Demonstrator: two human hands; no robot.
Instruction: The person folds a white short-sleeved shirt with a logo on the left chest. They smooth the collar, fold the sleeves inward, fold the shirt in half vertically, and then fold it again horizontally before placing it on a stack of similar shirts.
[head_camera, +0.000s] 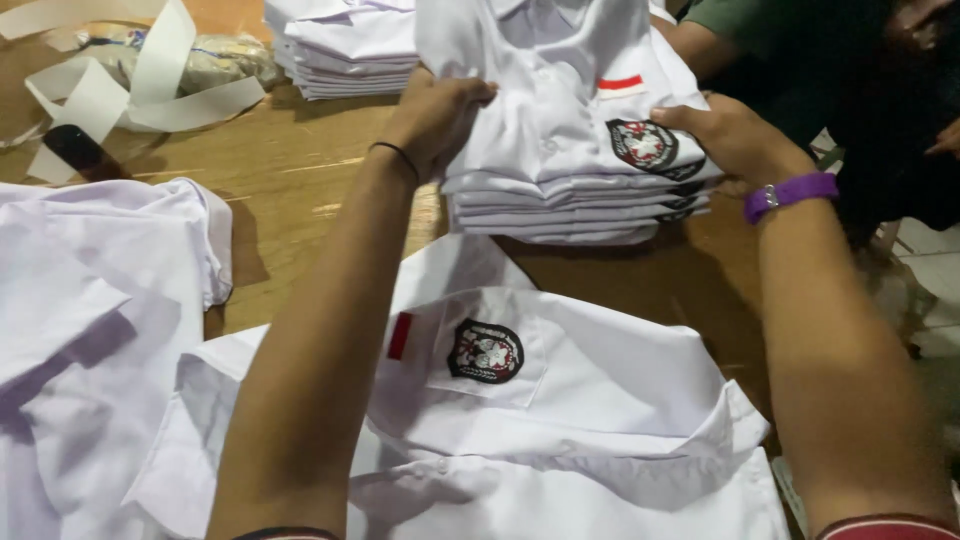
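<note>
Overhead, from the head camera: a wooden desk (300, 160) carries several white shirts. Centre top, a stack of folded white shirts (585, 195) rests on the desk; the top shirt (560, 110) bears a small red-and-white rectangular patch (620, 84) and, just below it, a round black, white and red emblem (648, 146) on the chest pocket. A second stack of folded shirts (345, 50) stands behind, near the upper edge. Nearer the viewer, an unfolded shirt (560, 400) lies flat, with a red rectangular label (400, 335) beside its pocket, which carries a like round emblem (485, 352). A further crumpled white shirt (90, 320) lies at far left, and loose white paper strips (150, 75) sit at upper left, over a wrapped bundle. The left hand (435, 115), a thin black band on its wrist, reaches forward with its fingers curled and closed on the left edge of the top shirt. The right hand (730, 135), wearing a purple wristband (790, 193), presses the right side of the same shirt beside the emblem, thumb on top; its other fingers are hidden. Another person's arm in a green sleeve (740, 25) shows at upper right.
</note>
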